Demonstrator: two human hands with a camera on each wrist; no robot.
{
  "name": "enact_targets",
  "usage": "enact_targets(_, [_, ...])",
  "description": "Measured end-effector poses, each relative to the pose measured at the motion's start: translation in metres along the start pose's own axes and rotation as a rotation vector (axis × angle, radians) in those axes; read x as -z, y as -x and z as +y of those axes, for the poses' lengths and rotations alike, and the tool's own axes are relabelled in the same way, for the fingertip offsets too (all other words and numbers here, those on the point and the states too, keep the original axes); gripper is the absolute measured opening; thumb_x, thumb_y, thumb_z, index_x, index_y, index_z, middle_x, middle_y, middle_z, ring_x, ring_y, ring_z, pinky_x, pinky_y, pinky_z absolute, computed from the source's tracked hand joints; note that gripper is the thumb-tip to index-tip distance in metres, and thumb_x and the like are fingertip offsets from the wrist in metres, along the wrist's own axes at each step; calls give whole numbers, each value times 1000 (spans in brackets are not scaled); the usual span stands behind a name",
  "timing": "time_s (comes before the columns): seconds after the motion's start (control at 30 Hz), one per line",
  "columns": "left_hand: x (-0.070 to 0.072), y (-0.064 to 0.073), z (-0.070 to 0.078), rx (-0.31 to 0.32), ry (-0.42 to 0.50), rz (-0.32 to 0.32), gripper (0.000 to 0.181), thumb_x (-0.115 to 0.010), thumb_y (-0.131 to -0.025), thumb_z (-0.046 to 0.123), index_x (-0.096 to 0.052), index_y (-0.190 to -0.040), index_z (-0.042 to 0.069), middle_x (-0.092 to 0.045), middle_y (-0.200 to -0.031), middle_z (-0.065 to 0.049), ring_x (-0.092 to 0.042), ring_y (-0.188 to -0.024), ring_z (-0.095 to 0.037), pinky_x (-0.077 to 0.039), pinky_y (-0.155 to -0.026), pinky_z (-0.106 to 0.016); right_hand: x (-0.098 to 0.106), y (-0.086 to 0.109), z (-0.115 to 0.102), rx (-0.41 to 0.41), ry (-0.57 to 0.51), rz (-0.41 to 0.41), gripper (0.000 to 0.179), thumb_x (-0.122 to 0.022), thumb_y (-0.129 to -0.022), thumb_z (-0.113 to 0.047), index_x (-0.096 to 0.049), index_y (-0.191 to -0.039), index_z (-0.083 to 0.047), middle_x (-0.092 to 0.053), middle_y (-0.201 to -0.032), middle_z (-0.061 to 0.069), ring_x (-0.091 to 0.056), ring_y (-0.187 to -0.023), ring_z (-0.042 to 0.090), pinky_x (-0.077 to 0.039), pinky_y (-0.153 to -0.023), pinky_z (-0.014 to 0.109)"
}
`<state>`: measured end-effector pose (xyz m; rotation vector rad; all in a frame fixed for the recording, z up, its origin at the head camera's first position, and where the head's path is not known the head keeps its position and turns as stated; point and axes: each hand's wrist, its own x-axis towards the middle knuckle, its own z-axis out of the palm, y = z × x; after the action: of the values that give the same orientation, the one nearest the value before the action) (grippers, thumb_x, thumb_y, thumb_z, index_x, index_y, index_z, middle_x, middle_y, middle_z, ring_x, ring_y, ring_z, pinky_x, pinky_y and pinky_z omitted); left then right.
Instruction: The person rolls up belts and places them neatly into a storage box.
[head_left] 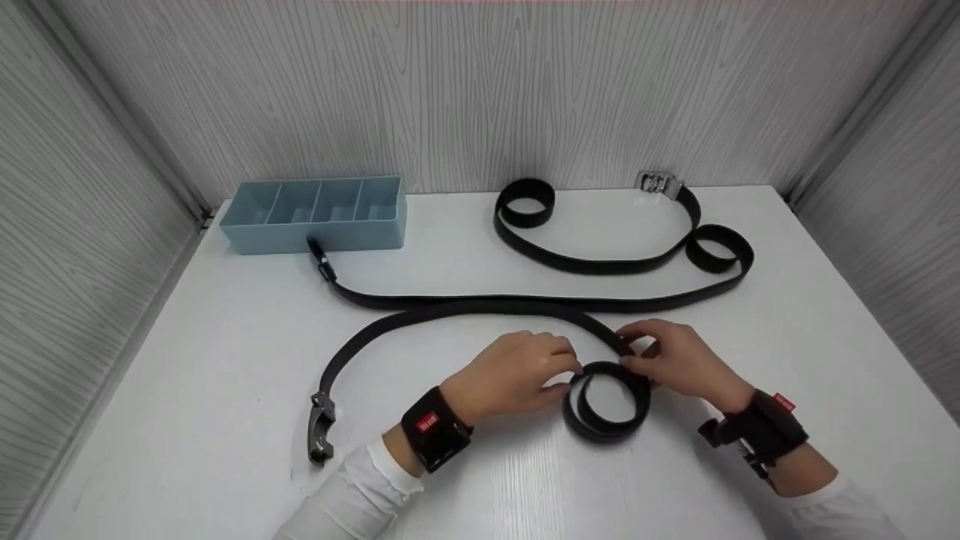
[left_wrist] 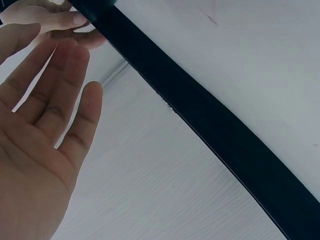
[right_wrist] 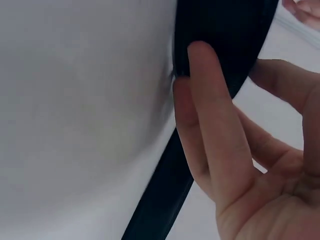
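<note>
A black belt lies across the near part of the table, its metal buckle at the left and its other end rolled into a loose coil. My right hand pinches the strap at the coil's upper right side, thumb opposite fingers. In the right wrist view, its fingers lie along the dark belt strap. At the coil's left rim is my left hand, fingertips right at the edge. The left wrist view shows its fingers loosely extended beside the strap.
Behind lie a second black belt with a coiled right end and a third belt with a silver buckle. A blue four-compartment box stands at the back left, near the second belt's buckle. Wood-grain panels enclose the white table.
</note>
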<state>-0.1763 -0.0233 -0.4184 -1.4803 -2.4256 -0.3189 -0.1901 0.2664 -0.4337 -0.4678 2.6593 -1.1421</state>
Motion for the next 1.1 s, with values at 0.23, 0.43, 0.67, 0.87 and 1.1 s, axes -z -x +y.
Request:
enact_targets(0.23, [2,0,4,55,8,-122,15,-80,-93,29,-80,-106,21,-69,-99,6,-65,-87,-12,-52,-72,-29,-24,-13,-15,77,88,13,43,-74,-88,2,-66,-131,1,-69,-114,14,-66,-81,18,-55,-61,29])
enact_targets(0.43, [8,2,4,192,-46,-213,22,-83,-90,38,-79,-102,19,-68,-94,4,-66,-84,-14,-54,-70,-33,-32,-28,-26,97,124,41,48,-74,-88,2,-62,-134,3,-68,-112,15,-67,-91,25,-56,-70,34])
enact_targets(0.67, [10,5,1,348,-9,-222,9,-78,-90,18,-72,-92,12,-71,-85,2,-67,-77,-14,-54,-63,-36,-30,-33,-42,141,130,112,44,-80,-91,-10,-65,-132,1,-67,-112,17,-70,-87,25,-57,-71,33])
enact_targets(0.87, [9,7,-5,459,22,-170,6,-74,-90,9,-70,-86,11,-70,-82,-4,-68,-73,-20,-54,-57,-40,-29,-30,-60,233,89,120,30,-79,-92,-8,-72,-120,-1,-70,-106,13,-70,-79,20,-57,-64,30])
enact_targets(1.1, [12,9,-18,579,160,-43,4,-72,-91,3,-71,-90,7,-69,-88,-7,-68,-78,-22,-55,-64,-39,-37,-28,-69,185,-1,-37,25,-75,-97,-13,-73,-119,-2,-73,-108,8,-69,-65,17,-57,-53,30])
